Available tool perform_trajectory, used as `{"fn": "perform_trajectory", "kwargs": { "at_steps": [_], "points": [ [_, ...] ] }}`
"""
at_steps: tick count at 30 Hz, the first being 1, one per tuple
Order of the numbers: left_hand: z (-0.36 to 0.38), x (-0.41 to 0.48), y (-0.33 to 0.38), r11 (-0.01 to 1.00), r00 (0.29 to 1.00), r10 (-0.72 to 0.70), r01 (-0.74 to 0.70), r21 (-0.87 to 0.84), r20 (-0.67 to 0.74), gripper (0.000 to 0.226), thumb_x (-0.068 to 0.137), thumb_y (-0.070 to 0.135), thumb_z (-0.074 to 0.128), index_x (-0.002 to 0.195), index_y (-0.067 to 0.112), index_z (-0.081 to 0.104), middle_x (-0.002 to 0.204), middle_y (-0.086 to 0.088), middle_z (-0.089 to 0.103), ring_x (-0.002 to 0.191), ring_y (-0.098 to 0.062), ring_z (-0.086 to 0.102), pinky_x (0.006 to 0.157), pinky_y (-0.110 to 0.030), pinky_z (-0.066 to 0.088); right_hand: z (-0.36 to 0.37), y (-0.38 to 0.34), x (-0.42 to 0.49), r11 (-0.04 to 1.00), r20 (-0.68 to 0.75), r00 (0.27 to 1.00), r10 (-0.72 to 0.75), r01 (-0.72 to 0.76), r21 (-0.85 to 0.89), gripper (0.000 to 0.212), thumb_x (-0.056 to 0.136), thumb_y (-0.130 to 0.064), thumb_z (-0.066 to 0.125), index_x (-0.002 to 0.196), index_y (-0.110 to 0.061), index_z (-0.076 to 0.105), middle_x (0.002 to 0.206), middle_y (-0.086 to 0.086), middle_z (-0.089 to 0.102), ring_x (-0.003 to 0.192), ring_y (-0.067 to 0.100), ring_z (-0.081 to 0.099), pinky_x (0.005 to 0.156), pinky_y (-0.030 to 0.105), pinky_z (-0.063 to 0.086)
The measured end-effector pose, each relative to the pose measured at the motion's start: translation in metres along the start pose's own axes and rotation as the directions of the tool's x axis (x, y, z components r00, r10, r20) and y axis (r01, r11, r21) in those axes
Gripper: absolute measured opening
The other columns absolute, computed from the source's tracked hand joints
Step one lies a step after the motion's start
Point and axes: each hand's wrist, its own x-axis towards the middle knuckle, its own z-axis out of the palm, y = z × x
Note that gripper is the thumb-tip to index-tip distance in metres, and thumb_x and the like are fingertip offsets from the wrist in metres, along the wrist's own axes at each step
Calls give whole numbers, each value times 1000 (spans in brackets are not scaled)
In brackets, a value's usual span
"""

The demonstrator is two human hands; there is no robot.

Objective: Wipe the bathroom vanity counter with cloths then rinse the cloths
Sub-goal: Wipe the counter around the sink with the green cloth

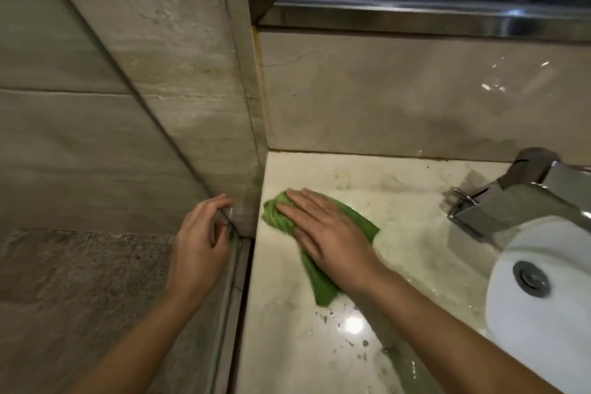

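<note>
Cloth (321,285), green and crumpled, lies on the pale marble table (287,336) near its back left corner, and our right hand (329,240) presses flat on it, fingers (297,205) straight, a wide grip that curls round nothing. Our left hand (198,246) sits off the table's left edge, its fingertips (224,203) touching the metal strip (236,265) beside the stone wall (192,73), its grip loose and holding nothing. Well to the right we see the chrome faucet (511,201) at the rim of the white basin (531,240).
</note>
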Motion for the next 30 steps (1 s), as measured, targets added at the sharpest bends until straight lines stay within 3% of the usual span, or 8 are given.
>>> {"fn": "perform_trajectory", "kwargs": {
  "at_steps": [4,8,13,19,21,24,27,30],
  "points": [
    [9,10,20,998,998,55,-55,-17,-21,37,82,-7,51,114,8,61,121,-2,58,115,-21,52,96,-24,36,-32,58,-39,958,-138,950,280,-285,-18,44,95,-34,37,137,-25,44,145,-3,38,134,20,34,113,33,13],
    [38,22,52,984,985,169,-169,-53,10,37,84,3,46,118,8,59,124,4,52,121,-13,43,102,-21,31,-29,78,0,861,-298,828,476,-507,-32,47,90,-27,33,129,-11,54,134,13,52,123,34,49,107,39,32],
    [70,29,66,946,941,274,-301,118,199,46,90,22,32,130,10,52,140,-6,48,133,-23,36,112,-28,22,-34,53,-58,973,-91,972,216,-222,-58,43,94,-33,37,136,-26,46,144,2,42,133,19,36,111,34,23],
    [74,29,71,933,939,257,-303,196,228,46,88,18,36,131,11,51,141,-5,47,135,-20,32,113,-28,21,-32,80,-25,895,-256,867,427,-446,-17,43,91,-25,41,133,-18,50,141,8,47,129,31,42,110,40,26],
    [75,28,70,930,936,265,-312,196,233,46,88,18,36,131,11,51,141,-6,48,135,-20,33,113,-32,24,-22,62,-19,929,-229,909,349,-368,-44,43,92,-28,38,133,-19,50,140,6,47,129,30,43,110,37,21],
    [73,29,69,933,934,267,-312,180,236,46,89,17,35,131,11,51,140,-6,48,135,-20,33,114,-32,24,-28,42,-70,979,-81,977,200,-203,-29,43,94,-33,35,135,-25,47,144,-2,43,133,21,38,112,34,25],
    [72,30,71,932,935,268,-313,182,232,46,89,18,34,131,11,51,140,-6,48,134,-20,34,114,-30,22,-51,63,-105,967,-93,963,254,-250,44,42,95,-35,37,136,-30,44,145,-8,38,135,16,33,111,33,27],
    [74,30,71,935,938,261,-304,181,228,45,90,17,36,131,11,51,140,-4,48,135,-19,33,113,-29,22,-50,86,-72,937,-208,914,347,-346,44,40,93,-21,49,132,-21,51,141,2,46,130,27,41,108,35,27]
  ]
}}
